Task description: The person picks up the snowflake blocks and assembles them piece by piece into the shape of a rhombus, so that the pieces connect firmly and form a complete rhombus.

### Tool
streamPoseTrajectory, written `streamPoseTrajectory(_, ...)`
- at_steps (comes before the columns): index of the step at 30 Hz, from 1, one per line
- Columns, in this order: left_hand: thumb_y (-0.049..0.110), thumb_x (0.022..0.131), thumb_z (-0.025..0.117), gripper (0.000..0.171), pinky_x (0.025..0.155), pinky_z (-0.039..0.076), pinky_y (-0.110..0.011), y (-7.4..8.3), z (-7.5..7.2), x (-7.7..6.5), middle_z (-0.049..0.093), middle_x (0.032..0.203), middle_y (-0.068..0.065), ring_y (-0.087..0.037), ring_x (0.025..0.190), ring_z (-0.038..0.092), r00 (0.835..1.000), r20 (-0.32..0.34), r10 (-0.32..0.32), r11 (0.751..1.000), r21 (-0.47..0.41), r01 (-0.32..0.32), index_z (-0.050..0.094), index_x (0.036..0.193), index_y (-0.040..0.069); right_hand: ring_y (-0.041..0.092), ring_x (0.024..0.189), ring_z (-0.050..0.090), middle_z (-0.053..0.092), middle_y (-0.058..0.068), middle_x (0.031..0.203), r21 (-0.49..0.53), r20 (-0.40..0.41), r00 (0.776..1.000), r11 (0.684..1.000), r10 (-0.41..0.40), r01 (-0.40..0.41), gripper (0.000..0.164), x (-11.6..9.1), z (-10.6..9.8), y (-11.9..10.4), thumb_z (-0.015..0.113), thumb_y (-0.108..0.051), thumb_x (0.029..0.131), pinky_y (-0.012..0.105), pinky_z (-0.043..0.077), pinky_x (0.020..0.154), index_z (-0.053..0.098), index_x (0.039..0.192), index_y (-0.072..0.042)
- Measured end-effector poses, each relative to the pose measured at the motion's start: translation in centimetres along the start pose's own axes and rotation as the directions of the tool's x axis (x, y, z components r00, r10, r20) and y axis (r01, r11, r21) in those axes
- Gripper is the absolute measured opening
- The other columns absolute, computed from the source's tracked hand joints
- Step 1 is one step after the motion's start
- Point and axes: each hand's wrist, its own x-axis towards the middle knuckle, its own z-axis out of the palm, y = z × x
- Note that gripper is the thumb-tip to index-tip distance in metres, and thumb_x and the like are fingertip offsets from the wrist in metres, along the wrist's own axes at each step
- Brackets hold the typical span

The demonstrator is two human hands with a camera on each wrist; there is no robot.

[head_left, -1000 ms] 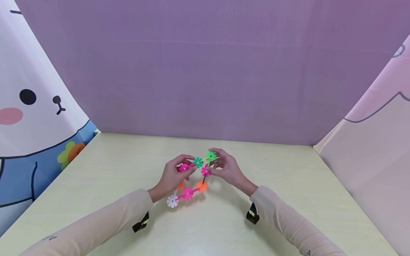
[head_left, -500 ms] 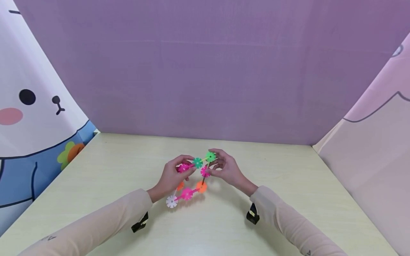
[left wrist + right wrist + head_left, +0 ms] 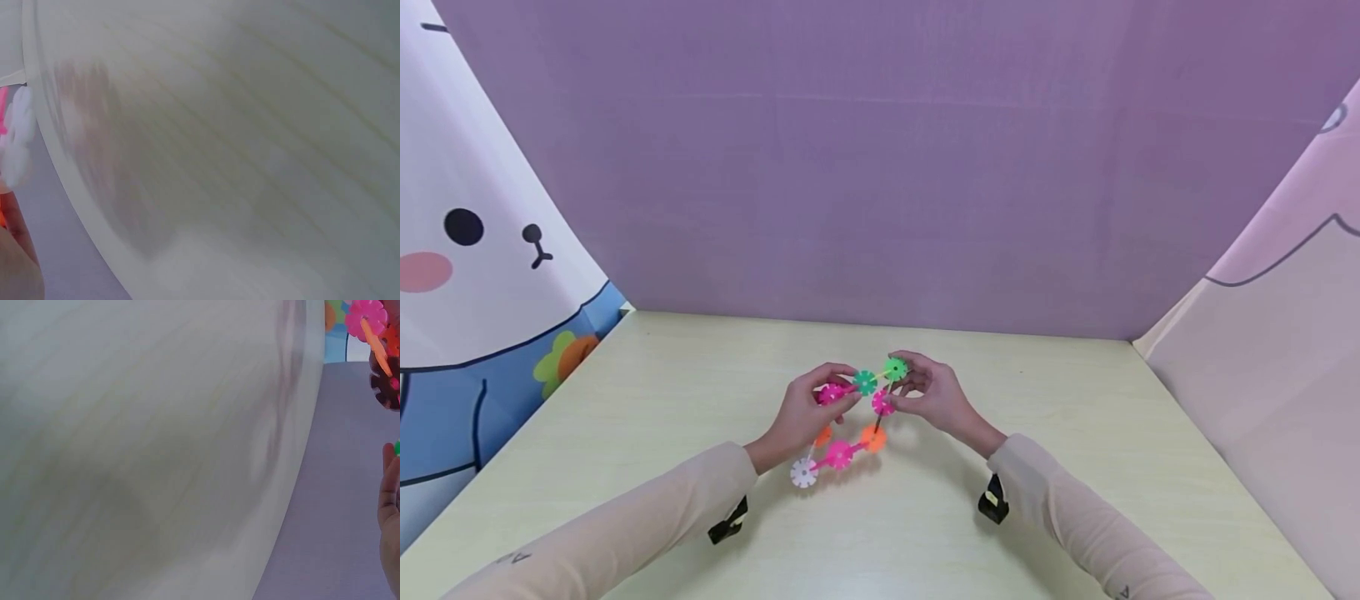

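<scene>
A loop of interlocking plastic snowflake discs is held over the table between my hands in the head view. Its dark green disc (image 3: 865, 382) and bright green disc (image 3: 896, 368) sit at the far side. My left hand (image 3: 802, 410) pinches a magenta disc (image 3: 830, 394) beside the dark green one. With fingers at the bright green disc, my right hand (image 3: 934, 395) has its thumb on another magenta disc (image 3: 882, 402). Toward me hang an orange disc (image 3: 873, 438), a pink disc (image 3: 839, 454) and a white disc (image 3: 803, 473). A second orange disc (image 3: 823, 436) is partly hidden by the left hand.
The pale wooden table (image 3: 1075, 433) spreads around both arms. A purple cloth panel (image 3: 880, 167) stands at the back. Printed side panels rise at the left (image 3: 490, 317) and right. Black wrist straps (image 3: 992, 500) show below the sleeves.
Both hands keep nearly the same hold. The loop and the right hand have shifted very slightly to the right since half a second ago.
</scene>
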Motion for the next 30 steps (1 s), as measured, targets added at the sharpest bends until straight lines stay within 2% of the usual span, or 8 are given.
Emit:
streamPoseTrajectory(5, 0.01, 0.084, 0.064, 0.032, 0.064, 0.053, -0.051, 0.0, 0.0, 0.0, 0.062, 0.099, -0.017, -0.015, 0.055, 0.059, 1.0, 0.006, -0.011, 1.0, -0.002, 0.011, 0.057, 0.115, 0.004, 0.041, 0.088, 0.061, 0.059, 0.03, 0.106, -0.006, -0.012, 1.0, 1.0, 0.01, -0.01, 0.055, 0.2, 0.0, 1.4, 0.07, 0.005, 0.074, 0.037, 0.053, 0.08, 0.049, 0.125, 0.004)
streamPoseTrajectory(11, 0.009, 0.084, 0.064, 0.032, 0.064, 0.052, -0.051, -0.1, 0.0, 0.0, 0.062, 0.098, -0.017, -0.014, 0.055, 0.059, 1.0, 0.001, -0.004, 1.0, -0.002, 0.004, 0.056, 0.115, 0.004, 0.033, 0.087, 0.063, 0.06, 0.027, 0.102, 0.021, -0.009, 0.999, 0.999, -0.048, 0.048, 0.057, 0.6, 0.2, 2.9, 0.07, 0.004, 0.074, 0.033, 0.055, 0.075, 0.047, 0.126, -0.001)
streamPoseTrajectory(15, 0.01, 0.084, 0.064, 0.033, 0.063, 0.053, -0.049, -0.1, -0.1, 0.1, 0.061, 0.097, -0.016, -0.016, 0.055, 0.059, 1.0, -0.018, -0.006, 1.0, 0.004, 0.006, 0.056, 0.116, 0.005, 0.034, 0.092, 0.062, 0.059, 0.029, 0.106, 0.074, 0.004, 0.998, 0.995, -0.065, 0.065, 0.063, 0.5, 0.3, 3.0, 0.068, 0.005, 0.076, 0.03, 0.054, 0.075, 0.04, 0.131, -0.001)
streamPoseTrajectory(19, 0.01, 0.084, 0.064, 0.033, 0.062, 0.054, -0.044, 0.1, 0.0, 0.3, 0.061, 0.098, -0.015, -0.026, 0.06, 0.061, 0.998, -0.057, -0.017, 1.0, 0.013, 0.018, 0.056, 0.116, 0.006, 0.034, 0.098, 0.061, 0.058, 0.028, 0.113, 0.128, 0.014, 1.0, 0.992, 0.001, -0.002, 0.066, 0.3, 0.4, 3.0, 0.067, 0.002, 0.078, 0.026, 0.053, 0.078, 0.033, 0.135, -0.002)
streamPoseTrajectory(23, 0.009, 0.084, 0.064, 0.033, 0.057, 0.055, -0.031, 0.5, 0.0, 0.3, 0.061, 0.099, -0.015, -0.037, 0.066, 0.061, 0.995, -0.096, -0.013, 1.0, 0.019, 0.015, 0.056, 0.117, 0.007, 0.027, 0.098, 0.061, 0.059, 0.023, 0.114, 0.163, 0.028, 0.995, 0.982, 0.095, -0.099, 0.061, -0.1, 0.8, 3.1, 0.068, -0.005, 0.08, 0.023, 0.052, 0.079, 0.036, 0.132, -0.003)
streamPoseTrajectory(26, 0.009, 0.085, 0.064, 0.034, 0.054, 0.052, -0.023, 0.6, 0.1, 0.3, 0.062, 0.099, -0.014, -0.039, 0.068, 0.061, 0.993, -0.117, -0.009, 1.0, 0.027, 0.012, 0.055, 0.117, 0.007, 0.025, 0.099, 0.062, 0.058, 0.025, 0.114, 0.209, 0.068, 0.991, 0.969, 0.117, -0.129, 0.059, -0.4, 1.1, 3.1, 0.069, -0.007, 0.08, 0.025, 0.053, 0.08, 0.038, 0.13, -0.003)
streamPoseTrajectory(30, 0.01, 0.085, 0.064, 0.035, 0.056, 0.052, -0.022, 0.5, 0.3, 0.5, 0.061, 0.099, -0.015, -0.04, 0.07, 0.061, 0.991, -0.132, -0.004, 1.0, 0.018, 0.006, 0.054, 0.118, 0.006, 0.025, 0.098, 0.062, 0.055, 0.031, 0.116, 0.258, 0.1, 0.989, 0.958, 0.105, -0.127, 0.056, -0.7, 1.6, 3.1, 0.068, -0.007, 0.08, 0.027, 0.053, 0.081, 0.039, 0.128, -0.002)
